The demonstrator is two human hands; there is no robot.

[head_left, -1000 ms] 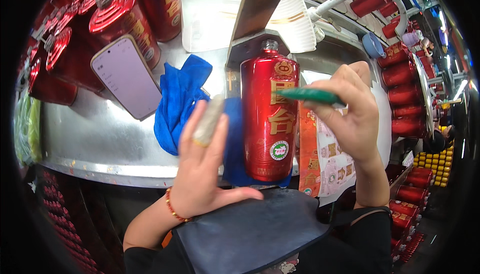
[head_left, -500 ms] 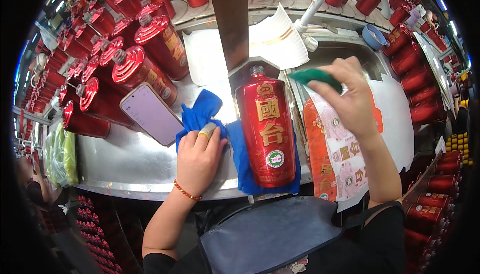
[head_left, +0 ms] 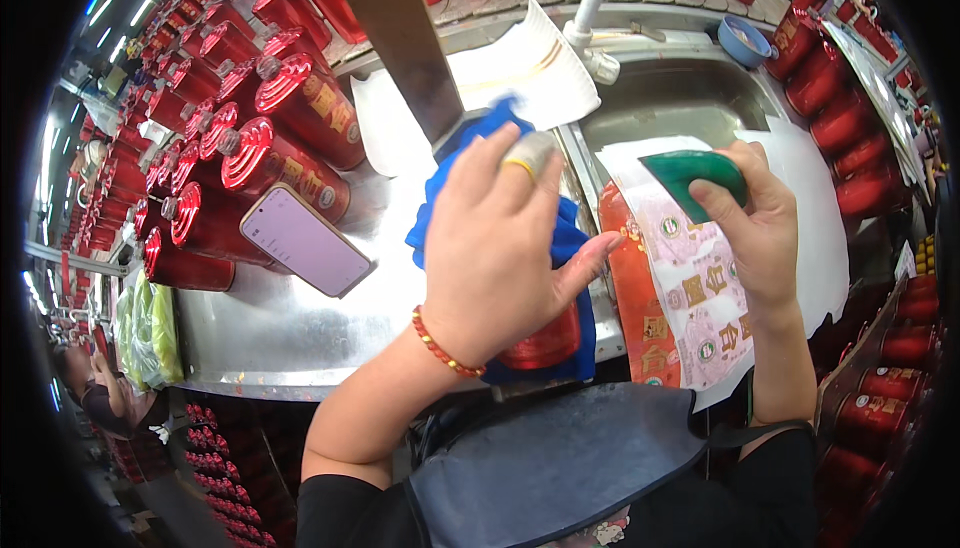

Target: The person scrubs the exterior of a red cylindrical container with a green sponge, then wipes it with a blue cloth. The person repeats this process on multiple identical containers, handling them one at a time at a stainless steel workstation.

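A red bottle (head_left: 545,344) lies in front of me on a blue cloth pad (head_left: 582,333). My left hand (head_left: 490,248) is over it, pressing a crumpled blue cloth (head_left: 436,206) onto its upper part. A covering wraps one finger of that hand, and most of the bottle is hidden beneath it. To the right, my right hand (head_left: 765,233) grips a green scraper (head_left: 697,178) between thumb and fingers. Below the scraper are a pink-and-gold printed sticker sheet (head_left: 690,248) and an orange printed sheet (head_left: 628,293).
A phone (head_left: 305,240) lies on the metal counter (head_left: 250,333), beside several red bottles (head_left: 310,98) at the left. White paper (head_left: 530,73) and a brown post (head_left: 395,33) stand beyond. At the right are a sink (head_left: 680,98), a blue bowl (head_left: 745,43) and more red bottles.
My left hand has carried the crumpled blue cloth rightward from the counter onto the bottle. My right hand, still gripping the scraper, has moved right and slightly lower.
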